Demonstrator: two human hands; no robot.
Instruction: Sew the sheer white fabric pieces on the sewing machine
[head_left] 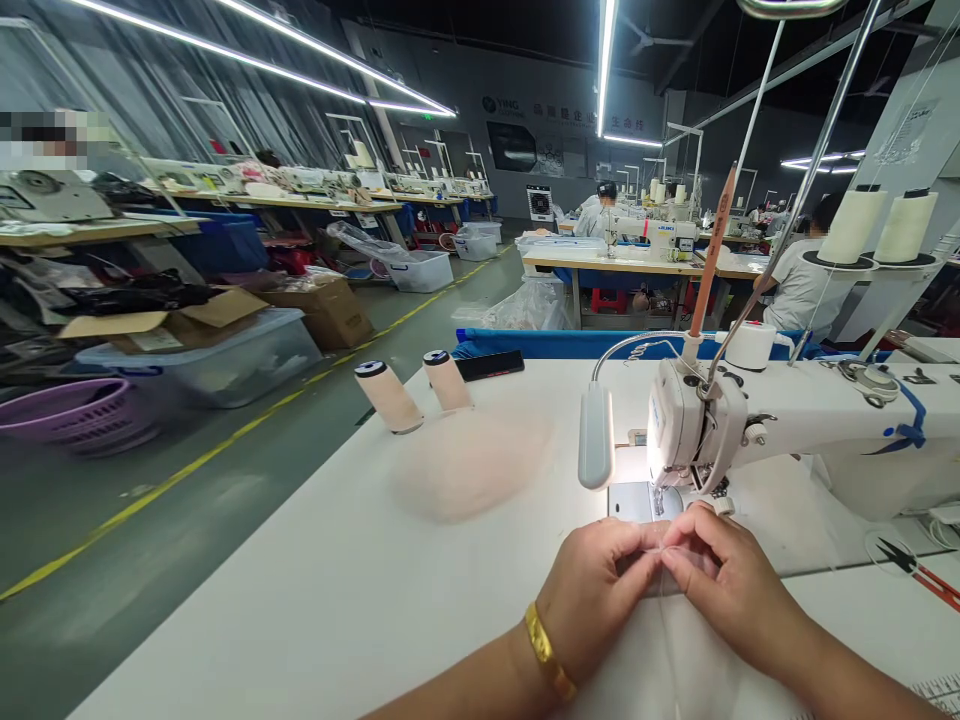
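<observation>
My left hand [604, 585], with a gold bracelet [549, 650] at the wrist, pinches a sheer pale fabric [661, 640]. Fingertip to fingertip with it, my right hand [724, 580] pinches the same fabric. Both hands are just in front of the needle plate [631, 500] of a white sewing machine [679, 420]. The fabric hangs below the fingers toward me, with a thin line like a seam or thread down it. A lit lamp [596, 440] on a bent neck stands left of the needle. Fine detail between the fingertips is hidden.
Two peach thread cones [390, 398] and a dark flat case [491, 365] stand at the table's far left, near a sheer peach cloth [472, 465]. Red-handled snips [919, 572] lie at right. A pencil [712, 250] stands upright on the machine. Boxes and a purple basket [75, 415] line the floor.
</observation>
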